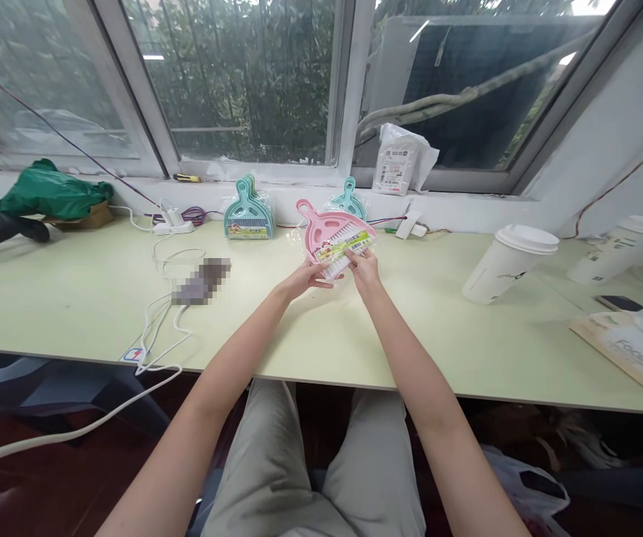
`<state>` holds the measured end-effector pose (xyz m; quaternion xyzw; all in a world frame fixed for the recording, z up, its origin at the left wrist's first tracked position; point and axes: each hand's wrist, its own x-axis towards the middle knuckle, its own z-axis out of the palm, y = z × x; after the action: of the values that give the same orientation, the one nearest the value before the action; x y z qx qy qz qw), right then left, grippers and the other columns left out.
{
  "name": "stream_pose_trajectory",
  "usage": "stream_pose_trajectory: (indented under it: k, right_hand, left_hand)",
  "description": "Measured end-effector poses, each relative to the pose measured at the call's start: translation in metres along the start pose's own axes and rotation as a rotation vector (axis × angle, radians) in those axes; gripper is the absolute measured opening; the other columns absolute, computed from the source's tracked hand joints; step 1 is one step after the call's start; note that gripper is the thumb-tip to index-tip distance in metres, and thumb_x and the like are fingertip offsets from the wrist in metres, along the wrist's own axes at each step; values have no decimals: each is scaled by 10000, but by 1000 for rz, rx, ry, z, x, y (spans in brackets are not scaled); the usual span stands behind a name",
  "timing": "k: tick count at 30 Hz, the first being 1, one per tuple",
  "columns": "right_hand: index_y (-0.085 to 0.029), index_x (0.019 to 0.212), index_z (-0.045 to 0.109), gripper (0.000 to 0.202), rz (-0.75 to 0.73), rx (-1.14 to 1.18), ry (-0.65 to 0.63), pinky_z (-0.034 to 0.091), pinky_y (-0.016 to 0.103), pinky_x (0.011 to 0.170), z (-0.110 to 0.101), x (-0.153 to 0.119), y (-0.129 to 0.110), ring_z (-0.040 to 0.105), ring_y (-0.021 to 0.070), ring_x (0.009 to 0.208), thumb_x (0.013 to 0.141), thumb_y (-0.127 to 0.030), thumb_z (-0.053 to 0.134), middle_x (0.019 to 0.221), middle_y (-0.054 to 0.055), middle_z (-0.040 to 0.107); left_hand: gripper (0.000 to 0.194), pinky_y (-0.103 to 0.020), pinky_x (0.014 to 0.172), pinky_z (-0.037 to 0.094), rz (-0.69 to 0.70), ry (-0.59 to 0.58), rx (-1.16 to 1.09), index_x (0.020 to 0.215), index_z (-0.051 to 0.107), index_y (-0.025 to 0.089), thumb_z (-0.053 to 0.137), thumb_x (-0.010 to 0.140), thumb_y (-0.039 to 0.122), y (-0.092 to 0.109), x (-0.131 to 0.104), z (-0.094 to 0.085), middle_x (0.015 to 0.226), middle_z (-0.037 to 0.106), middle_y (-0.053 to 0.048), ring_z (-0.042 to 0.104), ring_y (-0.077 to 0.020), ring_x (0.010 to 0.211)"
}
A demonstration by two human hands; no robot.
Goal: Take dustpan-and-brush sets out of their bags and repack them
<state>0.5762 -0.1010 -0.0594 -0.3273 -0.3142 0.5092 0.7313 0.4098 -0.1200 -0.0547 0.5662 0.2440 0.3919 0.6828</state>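
Observation:
A pink dustpan and brush set [333, 233] in clear wrapping is held up over the table, tilted, its handle pointing to the upper left. My left hand [306, 279] grips its lower left edge, while my right hand [364, 265] pinches the lower right side near the yellow-green label. Behind it, partly hidden, a teal dustpan [349, 197] leans by the window wall. Several more teal dustpans [248, 210] stand together to the left, wrapped in plastic with a brush and label in front.
White cups [509, 265] and a tissue pack [629, 347] are on the right of the table [310, 350]. White cables [154, 328], a power strip [173, 224] and a green bag [47, 190] lie left. A white package [397, 165] sits on the sill.

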Motion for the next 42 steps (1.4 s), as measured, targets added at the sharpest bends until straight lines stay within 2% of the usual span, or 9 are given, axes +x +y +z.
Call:
stream_pose_trajectory:
  k: [3, 10, 17, 25, 30, 32, 34, 38, 42]
  right_hand:
    - [-189, 901, 595, 334, -45, 13, -35, 577, 323, 861, 1, 0, -1, 677, 159, 917, 618, -70, 728, 916, 8, 711]
    - [-188, 914, 600, 360, -17, 8, -64, 558, 334, 904, 4, -2, 4, 672, 171, 957, 601, -59, 721, 940, 23, 707]
    - [-181, 927, 592, 334, -48, 36, 15, 546, 336, 920, 4, -3, 7, 664, 171, 984, 626, -70, 686, 972, 39, 704]
    - [-182, 883, 594, 297, 44, -14, 8, 552, 317, 888, 3, -1, 12, 683, 144, 880, 647, -6, 640, 878, 7, 710]
    - [-151, 784, 630, 71, 226, -244, -151, 574, 416, 844, -18, 11, 8, 699, 194, 742, 756, -188, 683, 704, 61, 703]
    - [-147, 814, 658, 71, 106, -450, -170, 534, 490, 906, -29, 13, 1, 703, 225, 797, 764, -197, 667, 732, 76, 709]
    - [-179, 947, 685, 219, -158, -684, -209, 432, 523, 1032, -39, 12, -6, 657, 248, 1029, 740, -123, 645, 990, 84, 717]
    - [-306, 1234, 597, 649, -552, -995, -385, 172, 515, 1178, -44, 8, -15, 223, 249, 1442, 650, -30, 662, 1484, -12, 408]
    - [-328, 1067, 688, 358, -604, -929, -391, 195, 484, 1169, -41, 13, -13, 330, 212, 1387, 751, -162, 670, 1348, -32, 565]
  left_hand:
    - [557, -420, 870, 521, -2, -38, -20, 1271, 511, 211, 705, 771, 361, -1, 1, 3, 1262, 606, -142, 637, -298, 1074]
    - [407, -325, 891, 516, 116, 245, -126, 1187, 585, 181, 635, 818, 344, -7, 10, 7, 1236, 634, -93, 606, -234, 1124]
    - [470, -410, 900, 515, 12, 50, -112, 1237, 562, 184, 622, 824, 402, -6, 8, 7, 1216, 641, -124, 639, -263, 1074]
    - [445, -314, 792, 543, 47, 345, -8, 1097, 622, 140, 718, 691, 295, -14, 15, -9, 960, 707, -75, 670, -189, 854]
    - [468, -365, 770, 568, 13, 392, -77, 1143, 594, 131, 644, 691, 239, -16, 15, -26, 954, 715, -84, 672, -217, 858]
    - [475, -368, 759, 573, -6, 433, -131, 1164, 580, 124, 602, 698, 216, -15, 14, -38, 999, 710, -103, 673, -227, 876]
    - [494, -355, 754, 574, -16, 491, -171, 1188, 566, 123, 581, 701, 200, -13, 12, -51, 1025, 705, -109, 673, -226, 891]
    - [574, -362, 787, 569, 0, 489, -213, 1266, 520, 133, 566, 696, 183, -11, 10, -62, 1051, 702, -108, 668, -243, 949]
    - [578, -343, 751, 572, -44, 406, -180, 1284, 519, 131, 567, 712, 200, -9, 8, -57, 1033, 705, -116, 682, -237, 873]
